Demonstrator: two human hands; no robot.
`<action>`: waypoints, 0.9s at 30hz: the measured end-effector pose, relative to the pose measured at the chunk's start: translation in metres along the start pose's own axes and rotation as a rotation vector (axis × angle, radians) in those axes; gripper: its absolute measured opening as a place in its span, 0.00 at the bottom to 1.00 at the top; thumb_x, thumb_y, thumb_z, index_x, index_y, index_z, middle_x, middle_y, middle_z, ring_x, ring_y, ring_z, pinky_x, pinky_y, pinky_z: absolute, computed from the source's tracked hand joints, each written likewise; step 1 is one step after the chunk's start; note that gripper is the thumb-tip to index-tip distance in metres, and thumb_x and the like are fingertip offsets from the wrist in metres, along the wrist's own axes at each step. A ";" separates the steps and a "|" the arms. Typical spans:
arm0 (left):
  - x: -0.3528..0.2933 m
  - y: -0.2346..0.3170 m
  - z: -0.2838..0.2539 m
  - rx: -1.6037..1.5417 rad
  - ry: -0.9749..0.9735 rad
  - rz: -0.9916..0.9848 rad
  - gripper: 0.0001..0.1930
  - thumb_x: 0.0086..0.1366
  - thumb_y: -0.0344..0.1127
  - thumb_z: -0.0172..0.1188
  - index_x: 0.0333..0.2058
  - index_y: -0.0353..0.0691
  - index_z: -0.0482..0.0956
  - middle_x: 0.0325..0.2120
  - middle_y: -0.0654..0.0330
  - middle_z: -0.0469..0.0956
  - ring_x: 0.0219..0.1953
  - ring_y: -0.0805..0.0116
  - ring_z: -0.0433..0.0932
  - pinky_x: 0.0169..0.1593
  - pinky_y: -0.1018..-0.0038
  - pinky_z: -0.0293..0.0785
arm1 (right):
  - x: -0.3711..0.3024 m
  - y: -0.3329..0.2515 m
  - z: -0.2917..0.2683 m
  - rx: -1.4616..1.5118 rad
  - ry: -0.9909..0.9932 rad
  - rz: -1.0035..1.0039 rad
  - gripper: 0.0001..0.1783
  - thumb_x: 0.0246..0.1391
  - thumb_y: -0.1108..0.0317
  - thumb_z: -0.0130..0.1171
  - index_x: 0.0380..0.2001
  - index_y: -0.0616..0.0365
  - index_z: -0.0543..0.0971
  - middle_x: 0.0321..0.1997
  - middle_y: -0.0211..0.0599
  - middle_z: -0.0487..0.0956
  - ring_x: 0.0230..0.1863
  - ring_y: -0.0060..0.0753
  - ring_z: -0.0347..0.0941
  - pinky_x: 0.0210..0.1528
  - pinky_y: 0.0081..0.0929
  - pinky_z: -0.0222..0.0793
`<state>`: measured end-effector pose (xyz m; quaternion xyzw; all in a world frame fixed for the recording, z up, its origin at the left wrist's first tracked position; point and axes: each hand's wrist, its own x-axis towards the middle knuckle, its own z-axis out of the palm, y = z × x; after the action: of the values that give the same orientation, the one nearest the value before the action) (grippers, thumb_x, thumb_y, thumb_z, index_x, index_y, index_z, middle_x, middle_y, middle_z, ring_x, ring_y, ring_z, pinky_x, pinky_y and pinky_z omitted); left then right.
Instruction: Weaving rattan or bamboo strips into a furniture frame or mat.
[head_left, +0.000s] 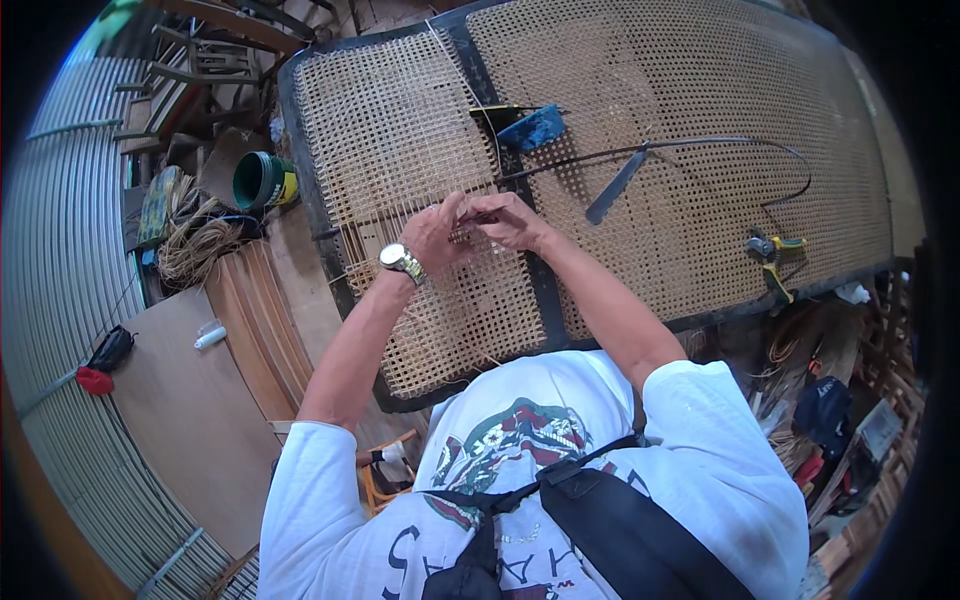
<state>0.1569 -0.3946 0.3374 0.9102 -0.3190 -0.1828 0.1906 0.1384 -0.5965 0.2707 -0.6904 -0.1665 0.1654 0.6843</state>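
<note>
A woven cane panel in a dark frame lies before me. Both my hands are close together over its left section, by the middle bar. My left hand, with a watch at the wrist, rests with bent fingers on the weave. My right hand has its fingers pinched together against the left one. What the fingertips hold is hidden. Loose cane strands lie left of my left hand. A long dark thin strip runs from near my hands to the right and curves back.
On the panel lie a blue tool, a blue-grey blade and yellow-handled cutters. To the left are a green bucket, coiled cane, wooden boards and a corrugated wall. A dark bag is at the right.
</note>
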 end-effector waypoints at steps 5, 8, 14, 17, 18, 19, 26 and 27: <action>0.003 0.015 -0.008 -0.096 -0.062 -0.034 0.45 0.45 0.41 0.81 0.60 0.39 0.64 0.36 0.51 0.82 0.40 0.51 0.82 0.45 0.60 0.79 | 0.001 0.033 -0.011 0.209 -0.018 -0.046 0.11 0.58 0.66 0.67 0.40 0.60 0.83 0.36 0.33 0.83 0.39 0.25 0.77 0.44 0.27 0.74; -0.001 0.011 -0.022 -0.117 -0.112 -0.131 0.48 0.44 0.41 0.82 0.61 0.39 0.62 0.36 0.53 0.82 0.39 0.51 0.81 0.44 0.61 0.78 | 0.008 0.002 -0.023 0.118 -0.009 0.254 0.12 0.60 0.63 0.67 0.42 0.59 0.84 0.37 0.32 0.84 0.40 0.23 0.77 0.44 0.27 0.74; 0.016 0.019 -0.013 -0.061 -0.054 0.023 0.51 0.46 0.44 0.81 0.65 0.40 0.59 0.38 0.54 0.81 0.45 0.53 0.79 0.49 0.61 0.76 | -0.014 0.004 -0.033 0.093 0.089 0.228 0.12 0.63 0.63 0.65 0.44 0.61 0.83 0.41 0.33 0.84 0.43 0.22 0.78 0.46 0.26 0.75; 0.022 0.011 -0.009 0.006 -0.116 0.020 0.51 0.46 0.46 0.80 0.65 0.40 0.59 0.40 0.53 0.81 0.46 0.52 0.78 0.51 0.62 0.75 | -0.016 0.007 -0.026 0.050 0.114 0.202 0.11 0.62 0.64 0.65 0.43 0.60 0.83 0.41 0.32 0.84 0.42 0.23 0.78 0.45 0.27 0.75; 0.022 0.010 -0.010 0.013 -0.103 0.020 0.50 0.46 0.46 0.80 0.64 0.39 0.60 0.40 0.53 0.81 0.47 0.52 0.79 0.52 0.62 0.75 | -0.015 0.006 -0.023 0.083 0.125 0.192 0.10 0.62 0.65 0.64 0.43 0.60 0.83 0.40 0.32 0.84 0.42 0.23 0.78 0.45 0.27 0.75; 0.022 0.010 -0.011 0.021 -0.089 0.019 0.49 0.47 0.46 0.80 0.63 0.38 0.60 0.41 0.53 0.81 0.47 0.52 0.79 0.52 0.62 0.75 | -0.014 0.005 -0.021 0.081 0.126 0.189 0.10 0.62 0.65 0.64 0.43 0.60 0.83 0.40 0.32 0.84 0.42 0.23 0.78 0.45 0.27 0.75; 0.015 0.013 0.004 -0.061 -0.087 0.007 0.50 0.48 0.41 0.80 0.65 0.37 0.58 0.39 0.51 0.82 0.43 0.51 0.82 0.47 0.61 0.78 | -0.014 0.015 -0.015 -0.060 0.146 0.121 0.12 0.59 0.62 0.65 0.42 0.57 0.84 0.43 0.40 0.85 0.44 0.37 0.82 0.46 0.32 0.76; 0.013 0.014 0.004 -0.077 -0.067 -0.021 0.50 0.47 0.40 0.80 0.65 0.37 0.58 0.38 0.50 0.82 0.42 0.51 0.82 0.46 0.61 0.79 | -0.014 0.016 -0.015 -0.045 0.157 0.121 0.12 0.59 0.63 0.65 0.42 0.57 0.84 0.42 0.40 0.85 0.44 0.36 0.82 0.47 0.31 0.76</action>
<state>0.1575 -0.4143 0.3372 0.8989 -0.3084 -0.2273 0.2127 0.1328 -0.6160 0.2550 -0.7250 -0.0742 0.1480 0.6685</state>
